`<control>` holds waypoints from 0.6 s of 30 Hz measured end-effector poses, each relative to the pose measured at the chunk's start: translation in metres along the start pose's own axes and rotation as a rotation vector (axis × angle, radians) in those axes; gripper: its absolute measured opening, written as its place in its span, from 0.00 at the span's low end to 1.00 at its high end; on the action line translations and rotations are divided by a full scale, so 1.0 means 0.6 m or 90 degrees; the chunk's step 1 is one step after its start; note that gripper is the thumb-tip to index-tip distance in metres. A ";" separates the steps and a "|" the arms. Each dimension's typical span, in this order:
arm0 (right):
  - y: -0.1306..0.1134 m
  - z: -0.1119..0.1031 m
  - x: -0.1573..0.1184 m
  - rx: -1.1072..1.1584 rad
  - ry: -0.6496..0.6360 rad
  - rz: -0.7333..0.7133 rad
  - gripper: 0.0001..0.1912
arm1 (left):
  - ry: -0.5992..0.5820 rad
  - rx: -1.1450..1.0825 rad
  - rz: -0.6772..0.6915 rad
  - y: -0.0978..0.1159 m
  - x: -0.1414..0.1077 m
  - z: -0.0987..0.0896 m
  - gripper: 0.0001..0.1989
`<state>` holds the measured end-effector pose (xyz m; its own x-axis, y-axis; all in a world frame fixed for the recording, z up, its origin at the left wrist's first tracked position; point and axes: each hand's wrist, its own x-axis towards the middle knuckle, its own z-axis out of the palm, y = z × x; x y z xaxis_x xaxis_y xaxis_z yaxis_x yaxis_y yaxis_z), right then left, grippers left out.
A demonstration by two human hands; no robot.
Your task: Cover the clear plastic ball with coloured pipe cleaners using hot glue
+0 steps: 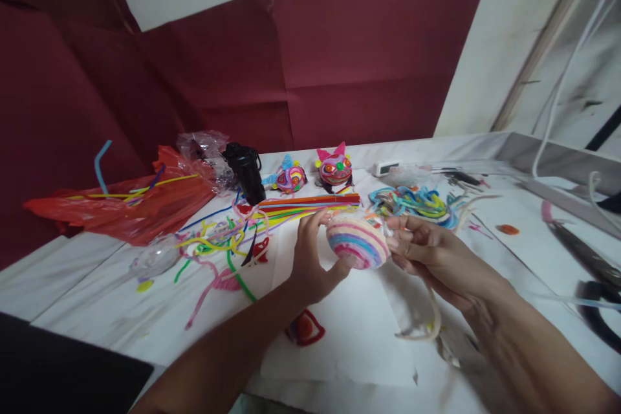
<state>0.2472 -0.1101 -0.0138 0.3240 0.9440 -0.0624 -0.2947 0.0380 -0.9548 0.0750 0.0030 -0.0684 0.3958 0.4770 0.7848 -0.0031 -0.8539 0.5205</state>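
Observation:
A round ball-like piece [358,240], wrapped in pink, cream, blue and purple bands of fuzzy stem, is held above the white sheet [349,343]. My left hand [313,255] grips its left side, thumb underneath and fingers at the top. At its right side, the fingers of my right hand [422,246] are pinched on a cream pipe cleaner [436,310], whose loose end hangs down and curls near the sheet. A red eye-shaped piece with an orange centre [305,328] lies on the sheet below my left wrist.
Two finished animal-head figures [334,168] stand at the back beside a black bottle [245,171]. Coloured pipe cleaners [310,202] and a tangled blue-yellow bundle [417,200] lie behind my hands. A red plastic bag [140,194] is at left; scissors [589,259] lie at right.

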 end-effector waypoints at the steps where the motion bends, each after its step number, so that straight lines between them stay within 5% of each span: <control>1: 0.000 0.000 0.000 -0.004 -0.001 0.000 0.25 | 0.004 -0.004 -0.001 -0.001 -0.001 0.000 0.35; 10: 0.005 -0.007 0.001 -0.023 -0.014 0.004 0.24 | 0.026 -0.008 -0.059 0.018 0.019 -0.018 0.19; 18: -0.013 0.009 -0.007 -0.095 -0.055 0.019 0.29 | -0.164 -0.014 -0.102 0.056 0.059 -0.042 0.17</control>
<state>0.2430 -0.1127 -0.0042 0.2364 0.9690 -0.0717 -0.1637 -0.0330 -0.9860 0.0660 -0.0034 -0.0145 0.6124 0.5347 0.5823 0.0591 -0.7654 0.6408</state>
